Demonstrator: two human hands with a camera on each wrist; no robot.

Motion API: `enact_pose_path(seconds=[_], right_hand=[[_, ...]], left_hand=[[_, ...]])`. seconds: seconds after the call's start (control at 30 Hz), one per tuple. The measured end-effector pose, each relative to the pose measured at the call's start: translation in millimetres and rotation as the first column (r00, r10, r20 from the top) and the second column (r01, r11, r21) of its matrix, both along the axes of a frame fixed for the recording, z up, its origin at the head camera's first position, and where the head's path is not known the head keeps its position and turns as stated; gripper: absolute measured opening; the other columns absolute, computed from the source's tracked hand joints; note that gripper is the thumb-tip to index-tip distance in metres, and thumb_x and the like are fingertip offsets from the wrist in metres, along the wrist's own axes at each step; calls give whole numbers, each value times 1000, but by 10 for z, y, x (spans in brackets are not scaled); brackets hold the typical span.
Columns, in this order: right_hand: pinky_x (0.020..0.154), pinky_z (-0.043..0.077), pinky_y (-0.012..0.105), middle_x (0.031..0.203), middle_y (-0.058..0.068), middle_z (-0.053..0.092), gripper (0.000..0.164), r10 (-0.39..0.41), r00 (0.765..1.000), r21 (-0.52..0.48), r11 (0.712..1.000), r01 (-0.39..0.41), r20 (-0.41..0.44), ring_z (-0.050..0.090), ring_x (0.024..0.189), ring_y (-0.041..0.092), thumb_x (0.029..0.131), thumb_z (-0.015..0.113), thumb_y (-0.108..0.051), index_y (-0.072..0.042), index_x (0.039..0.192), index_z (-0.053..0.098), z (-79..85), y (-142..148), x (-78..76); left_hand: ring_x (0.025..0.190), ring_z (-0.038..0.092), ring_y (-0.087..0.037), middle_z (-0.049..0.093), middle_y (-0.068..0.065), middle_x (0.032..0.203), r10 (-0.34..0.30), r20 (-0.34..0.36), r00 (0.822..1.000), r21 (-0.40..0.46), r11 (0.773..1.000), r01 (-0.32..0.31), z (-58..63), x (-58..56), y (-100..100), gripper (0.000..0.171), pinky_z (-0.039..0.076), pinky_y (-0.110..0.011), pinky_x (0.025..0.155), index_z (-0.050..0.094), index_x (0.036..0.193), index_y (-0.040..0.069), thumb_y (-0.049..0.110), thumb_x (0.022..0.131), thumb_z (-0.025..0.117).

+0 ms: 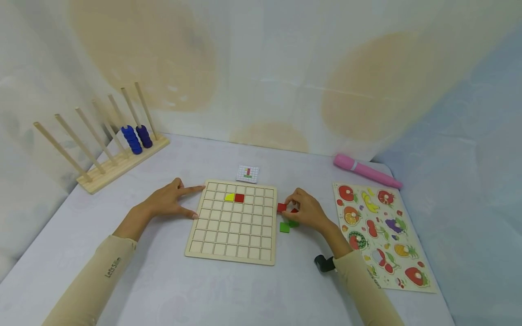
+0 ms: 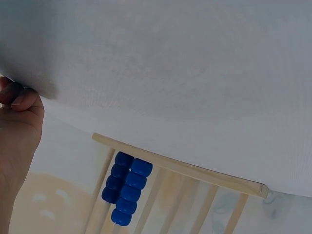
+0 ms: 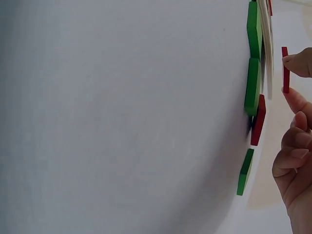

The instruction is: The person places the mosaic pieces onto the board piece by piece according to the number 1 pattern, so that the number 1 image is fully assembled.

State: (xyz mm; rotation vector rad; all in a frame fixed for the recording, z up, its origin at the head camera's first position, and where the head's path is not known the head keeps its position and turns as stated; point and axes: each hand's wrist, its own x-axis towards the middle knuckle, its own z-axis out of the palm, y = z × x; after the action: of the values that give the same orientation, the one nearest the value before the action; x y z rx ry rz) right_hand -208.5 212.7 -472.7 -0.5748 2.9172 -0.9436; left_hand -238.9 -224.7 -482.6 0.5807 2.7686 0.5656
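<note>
A wooden grid board point(image 1: 204, 260) lies mid-table, with a yellow tile point(image 1: 229, 197) and a red tile point(image 1: 239, 198) side by side in its second row. At its left edge, my left hand point(image 1: 163, 199) rests the tips of an outstretched index finger and thumb. Just off the right edge, my right hand point(image 1: 307, 210) pinches a red square tile point(image 3: 285, 70) by its sides between thumb and finger, raised above the table. Below those fingers lie green tiles point(image 1: 284, 227) and another red tile point(image 3: 258, 119), partly hidden by the hand in the head view.
Behind the board is a small printed card point(image 1: 248, 173) with a coloured grid pattern. A wooden bead abacus point(image 1: 122, 167) stands back left. To the right are a fruit puzzle board point(image 1: 383, 235), a pink stick-shaped object point(image 1: 367, 171) and a black object point(image 1: 324, 263) beside my right sleeve.
</note>
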Motion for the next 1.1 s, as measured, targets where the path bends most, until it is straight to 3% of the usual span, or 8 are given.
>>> enact_pose_path(seconds=[0.83,1.1], right_hand=[[67,40,27,93,2,52,25,53,996,-18,999,-51,71,48,81,16,80,81,-31,-13,94,70,75,-527,-51],[68,42,25,94,-1,53,25,97,994,21,995,-98,40,49,82,13,80,81,-35,-16,92,69,92,-714,-72]], left_hand=[[79,42,-20,41,-8,100,4,15,1000,-6,1000,-4,11,-14,-3,100,34,-32,65,45,150,31,73,65,77],[78,42,-19,41,-8,99,0,15,1000,0,1000,0,12,-12,-8,100,34,-31,65,45,149,31,72,64,78]])
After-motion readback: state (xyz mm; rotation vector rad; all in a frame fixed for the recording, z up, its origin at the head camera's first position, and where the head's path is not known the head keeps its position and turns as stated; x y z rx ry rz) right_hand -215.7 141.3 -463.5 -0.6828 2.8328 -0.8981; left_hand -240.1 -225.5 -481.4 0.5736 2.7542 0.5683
